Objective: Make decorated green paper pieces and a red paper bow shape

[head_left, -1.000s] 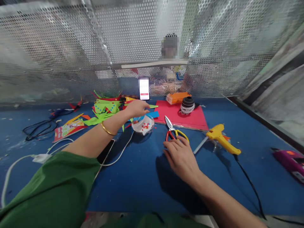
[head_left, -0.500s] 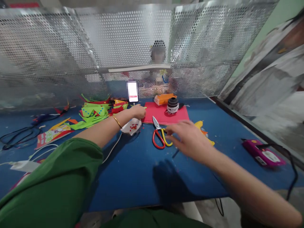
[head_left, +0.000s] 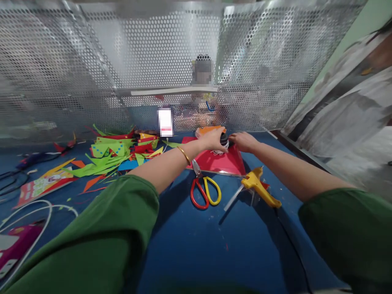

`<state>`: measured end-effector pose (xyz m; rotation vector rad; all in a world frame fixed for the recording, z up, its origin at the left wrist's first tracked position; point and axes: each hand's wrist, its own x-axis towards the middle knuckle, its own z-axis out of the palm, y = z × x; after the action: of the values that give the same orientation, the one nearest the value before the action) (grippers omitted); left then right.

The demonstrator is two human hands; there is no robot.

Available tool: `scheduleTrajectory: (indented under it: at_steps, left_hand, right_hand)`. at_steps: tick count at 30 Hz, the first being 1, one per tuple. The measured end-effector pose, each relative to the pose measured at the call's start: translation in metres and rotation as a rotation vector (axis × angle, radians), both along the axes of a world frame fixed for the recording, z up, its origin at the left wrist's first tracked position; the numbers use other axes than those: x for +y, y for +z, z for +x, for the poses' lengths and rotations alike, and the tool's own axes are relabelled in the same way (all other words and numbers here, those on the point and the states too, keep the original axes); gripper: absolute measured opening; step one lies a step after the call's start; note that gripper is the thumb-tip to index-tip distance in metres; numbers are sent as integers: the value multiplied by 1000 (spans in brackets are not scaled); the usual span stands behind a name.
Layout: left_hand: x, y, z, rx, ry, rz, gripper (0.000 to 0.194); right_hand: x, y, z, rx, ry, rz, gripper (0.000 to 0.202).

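My left hand reaches to the back middle of the table, its fingers curled around a black ribbed cylinder with white string at its base. The cylinder stands on a red sheet. Just right of it, my right hand is over the sheet's right side, fingertips drawn together; what they hold, if anything, is hidden. An orange packet lies behind my left hand. Closer to me are scissors with one red and one yellow handle, and a yellow glue gun with a clear glue stick in it.
Green, red and yellow cut pieces are heaped at the left, near a printed packet. A phone stands against the perforated metal screen. A purple device and white cable lie front left. Another person's sleeve shows right.
My left hand has moved right from beside the small white tray to the black cylinder. My right hand has moved from near the scissors to the back, uncovering the glue gun. The view has shifted.
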<state>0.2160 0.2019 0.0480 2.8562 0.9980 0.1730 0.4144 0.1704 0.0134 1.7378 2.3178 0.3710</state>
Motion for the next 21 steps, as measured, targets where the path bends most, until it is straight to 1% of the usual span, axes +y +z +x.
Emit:
scheduleTrajectory:
  at_steps: [1,3,6,9,12,16,18,21]
  left_hand:
    - [1,-6,7,-18,23,2,101]
    - [3,-17,16,-53,70,11,98]
    - [5,-28,19,-109,124,30,80]
    - [7,-30,14,-159,162,49,63]
    - [11,-23,2,-190,189,61,59]
    - [24,-3,-24,-205,216,55,65]
    - [32,6,-41,-210,238,67,64]
    - [44,14,-64,-203,277,83,67]
  right_hand:
    - [6,-4,0,-13,16,-11,38]
    - [14,-10,1,-35,31,-33,37]
    - [17,-14,1,-56,14,-48,37]
    - [12,-11,6,-56,-43,-52,37]
    - [4,1,22,-45,-156,-71,39]
    - [-8,17,54,-51,-328,-166,32]
    - [-14,18,66,-68,-397,-235,30]
    - [-22,10,72,-93,-463,-340,29]
